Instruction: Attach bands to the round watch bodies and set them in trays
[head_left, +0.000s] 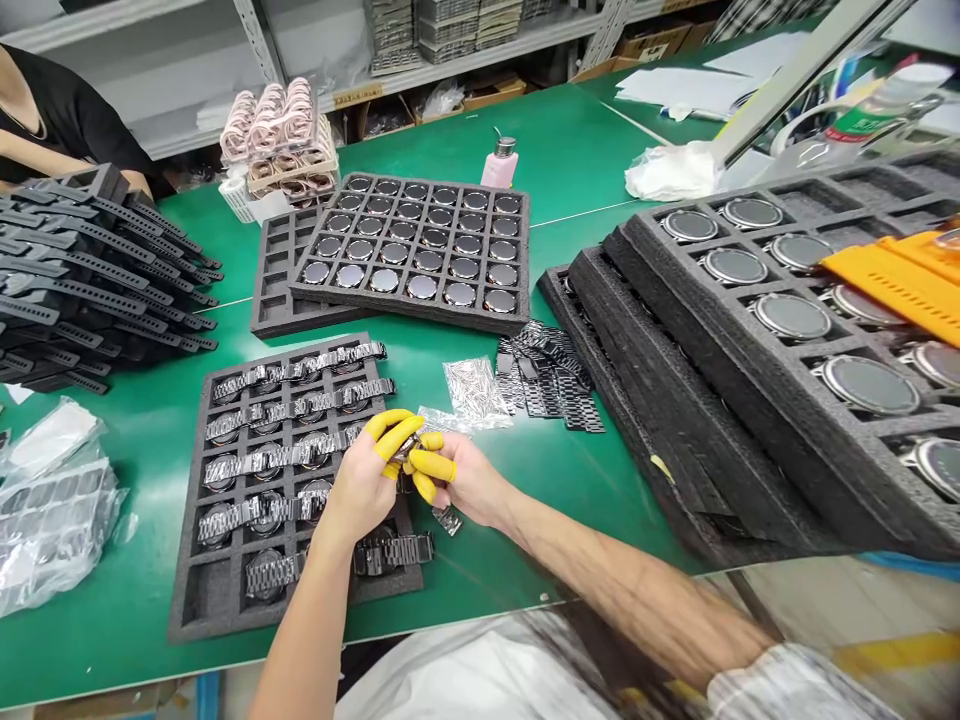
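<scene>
My left hand (367, 480), in yellow finger cots, pinches a watch (407, 448) above the right edge of a foam tray. My right hand (457, 475), also in yellow finger cots, closes on the same watch from the other side. A dark metal link strap (448, 520) hangs below my right fingers. Much of the watch is hidden by my fingers. Under my left arm lies the foam tray (196, 440), with rows of watches on black link straps (259, 465). Just beyond my hands are a bag of small metal pins (474, 390) and a heap of loose link straps (551, 375).
Another foam tray (411, 312) of watch heads lies at the back. Stacked foam trays (652, 330) rise at the right, with orange straps (900, 280) on top. Black straps (90, 270) are piled left, near a person in dark clothing (82, 120). A pink bottle (500, 165) stands behind.
</scene>
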